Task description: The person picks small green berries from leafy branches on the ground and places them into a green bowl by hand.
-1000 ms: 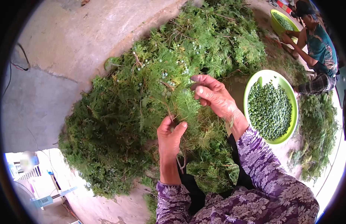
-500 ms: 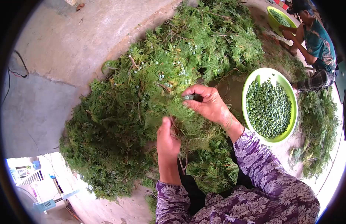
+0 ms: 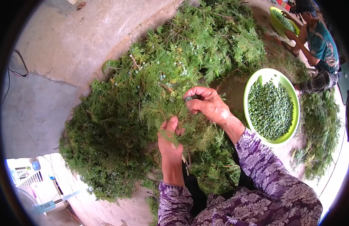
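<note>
Floor (image 3: 50, 49): concrete, heaped with conifer branches (image 3: 103, 132).
Left hand (image 3: 170, 143): conifer sprig (image 3: 161, 112) gripped, long axis unclear.
Right hand (image 3: 209, 105): green cones (image 3: 188, 99) pinched, right of sprig.
Basin (image 3: 277, 141): right of both hands, right hand nearer.

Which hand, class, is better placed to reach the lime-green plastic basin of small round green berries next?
Probably the right hand: it is nearer the basin and seems to pinch a small bluish-green berry. The left hand is farther off, holding a feathery green sprig.
</note>
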A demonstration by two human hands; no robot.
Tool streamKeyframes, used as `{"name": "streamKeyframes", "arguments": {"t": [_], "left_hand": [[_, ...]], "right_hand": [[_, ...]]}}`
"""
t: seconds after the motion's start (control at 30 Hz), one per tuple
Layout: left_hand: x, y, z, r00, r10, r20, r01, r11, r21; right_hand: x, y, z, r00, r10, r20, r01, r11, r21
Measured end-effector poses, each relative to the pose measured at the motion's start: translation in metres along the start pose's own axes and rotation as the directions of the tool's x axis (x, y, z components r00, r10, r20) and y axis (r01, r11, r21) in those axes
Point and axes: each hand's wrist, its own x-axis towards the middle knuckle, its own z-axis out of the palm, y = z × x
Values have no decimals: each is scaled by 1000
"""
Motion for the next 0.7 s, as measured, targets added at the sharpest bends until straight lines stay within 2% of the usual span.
{"name": "streamKeyframes", "arguments": {"t": [0.03,0.07,0.13,0.37,0.43,0.47,0.53,0.57,0.6,0.67,0.7], "left_hand": [[-3,2,5,998,24,-50,-22,999,48],[-4,3,5,998,24,-50,-22,999,47],[-6,4,5,997,4,73,-3,1000,-8],[-3,-4,-3,991,56,118,-55,998,-13],[-7,-1,-3,995,62,84,-66,997,43],[-8,-1,-8,994,63,85,-66,997,43],[-8,1,-20,976,115,186,-127,990,54],[-13,7,-11,984,131,124,-140,987,74],[-7,3,-14,984,129,125,-139,988,71],[9,-3,-25,944,303,132,-309,951,24],[4,3,-18,968,215,126,-204,974,-97]], "right_hand": [[1,3,0,1000,12,5,-13,995,103],[3,7,0,1000,12,6,-12,995,102],[5,13,2,994,92,-54,-74,959,274],[7,12,11,976,191,-106,-132,902,410],[12,12,4,964,253,-88,-151,785,600],[18,12,-11,944,272,-187,-50,677,734],[20,-4,-26,948,252,-195,41,510,859],[15,-5,-25,979,160,-129,24,536,844],[16,-1,-19,971,209,-114,-26,568,822],[7,-8,-3,952,290,-97,-87,563,822],[8,-7,-4,943,327,-59,-129,525,841]]}}
